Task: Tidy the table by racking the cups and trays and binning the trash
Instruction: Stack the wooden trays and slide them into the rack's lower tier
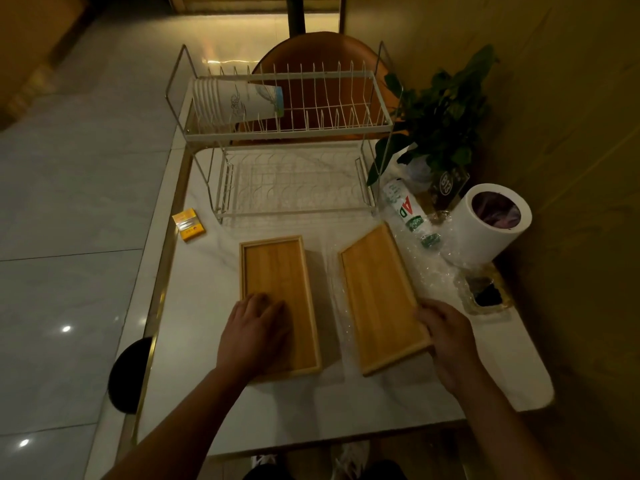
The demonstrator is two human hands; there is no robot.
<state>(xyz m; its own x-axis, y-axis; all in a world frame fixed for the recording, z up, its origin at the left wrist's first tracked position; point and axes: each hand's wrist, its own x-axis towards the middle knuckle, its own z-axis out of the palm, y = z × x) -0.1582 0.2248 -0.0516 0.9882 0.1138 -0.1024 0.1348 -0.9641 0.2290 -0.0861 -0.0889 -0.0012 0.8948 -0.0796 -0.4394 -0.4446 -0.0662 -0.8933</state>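
Two wooden trays lie side by side on the white table (242, 403). My left hand (254, 329) rests on the near end of the left tray (277, 271), fingers bent over its surface. My right hand (446, 336) grips the near right edge of the right tray (375, 292), which sits tilted. Behind them stands a white two-tier wire rack (294, 126); a stack of paper cups (235, 102) lies on its side in the upper tier. An empty plastic bottle (407, 211) and crumpled clear wrap (436, 268) lie at the right, beside a white bin (488, 230).
A yellow packet (188, 224) sits at the left table edge. A potted plant (440, 123) and a small sign (448, 183) stand at the back right. A brown chair (322, 50) is behind the rack. A dark stool (130, 372) sits left of the table.
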